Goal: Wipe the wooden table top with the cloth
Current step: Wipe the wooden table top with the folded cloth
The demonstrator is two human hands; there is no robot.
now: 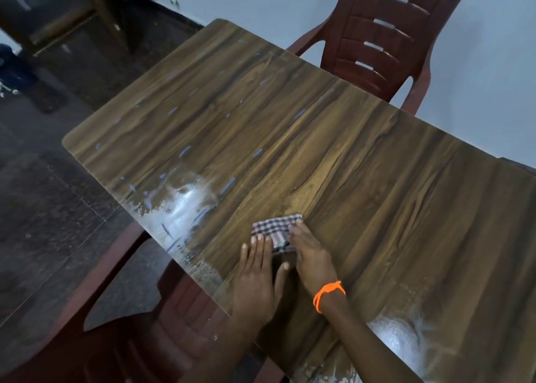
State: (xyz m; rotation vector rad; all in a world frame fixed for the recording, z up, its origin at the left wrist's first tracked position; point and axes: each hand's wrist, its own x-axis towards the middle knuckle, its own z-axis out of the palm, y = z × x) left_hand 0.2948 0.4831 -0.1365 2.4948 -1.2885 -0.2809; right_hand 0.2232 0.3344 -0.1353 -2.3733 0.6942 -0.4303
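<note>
Partly hidden, the cloth (275, 228) lies under both flat hands; left hand (258, 278), right hand (310, 255).

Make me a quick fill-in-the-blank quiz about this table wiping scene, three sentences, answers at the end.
1. Both hands press a ______-patterned cloth flat on the table.
2. The right hand has an ______ thread tied around its wrist.
3. Beyond the far edge of the table stands a reddish-brown plastic ______.

Missing words: checked; orange; chair
</note>
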